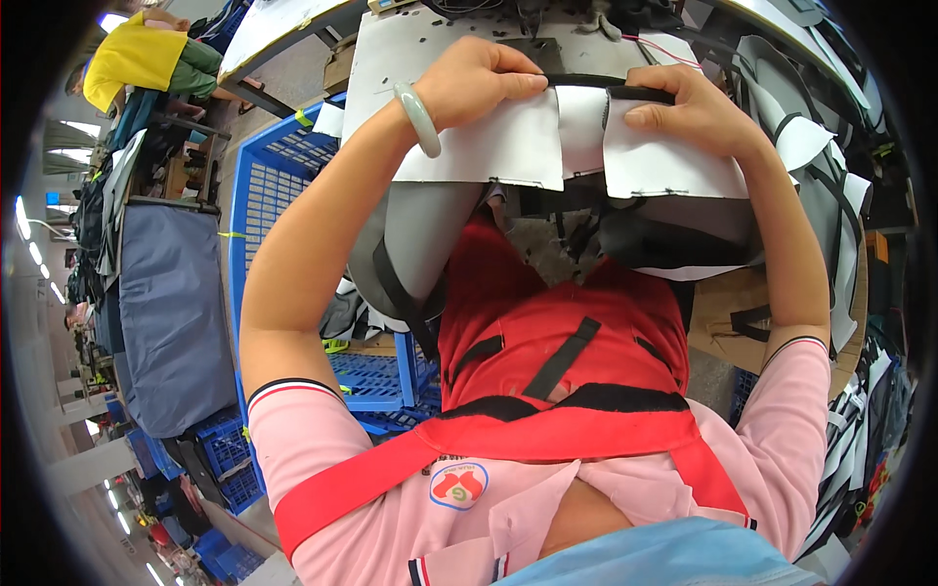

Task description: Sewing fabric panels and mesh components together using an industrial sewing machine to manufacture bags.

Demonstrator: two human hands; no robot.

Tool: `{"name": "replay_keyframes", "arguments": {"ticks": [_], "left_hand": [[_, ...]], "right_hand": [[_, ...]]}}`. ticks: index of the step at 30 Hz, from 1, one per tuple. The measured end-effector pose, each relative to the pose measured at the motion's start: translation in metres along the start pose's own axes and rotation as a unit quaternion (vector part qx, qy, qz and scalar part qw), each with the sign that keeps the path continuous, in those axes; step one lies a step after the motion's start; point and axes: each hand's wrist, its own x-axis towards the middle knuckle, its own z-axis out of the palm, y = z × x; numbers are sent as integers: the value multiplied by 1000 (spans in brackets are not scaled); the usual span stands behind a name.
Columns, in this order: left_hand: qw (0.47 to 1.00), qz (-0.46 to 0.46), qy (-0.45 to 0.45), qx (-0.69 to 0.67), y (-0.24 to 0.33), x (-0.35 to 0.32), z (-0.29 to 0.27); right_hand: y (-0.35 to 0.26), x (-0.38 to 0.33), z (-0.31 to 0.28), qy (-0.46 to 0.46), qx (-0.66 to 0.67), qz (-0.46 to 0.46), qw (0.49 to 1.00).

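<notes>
At the table's near part, my left hand (pixel 477 83) pinches the far edge of a white-faced fabric piece (pixel 479 151), where a black strip (pixel 586 80) runs along it. My right hand (pixel 692 109) has thumb and fingers closed on the same strip farther right, over another white flap (pixel 669 161). Between the two flaps lies a narrower white section (pixel 582 127). Grey padded panels (pixel 430 239) of the piece hang down over the table's front edge toward my lap, with dark straps on them. Some of my fingertips are hidden behind the edge.
A blue plastic crate (pixel 249 195) stands at my left. Grey and white cut pieces with black straps (pixel 831 166) hang at the right beside a cardboard box (pixel 728 317). Dark scraps lie on the white table (pixel 391 49). A person in a yellow shirt (pixel 132 61) bends at far left.
</notes>
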Motion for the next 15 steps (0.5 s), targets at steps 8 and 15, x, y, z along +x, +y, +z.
{"name": "replay_keyframes", "arguments": {"ticks": [8, 15], "left_hand": [[997, -28, 42, -55, -22, 33, -2], [991, -77, 49, -99, -38, 49, -2]], "right_hand": [[31, 28, 1, 81, 3, 26, 996], [43, 46, -5, 22, 37, 78, 996]]}}
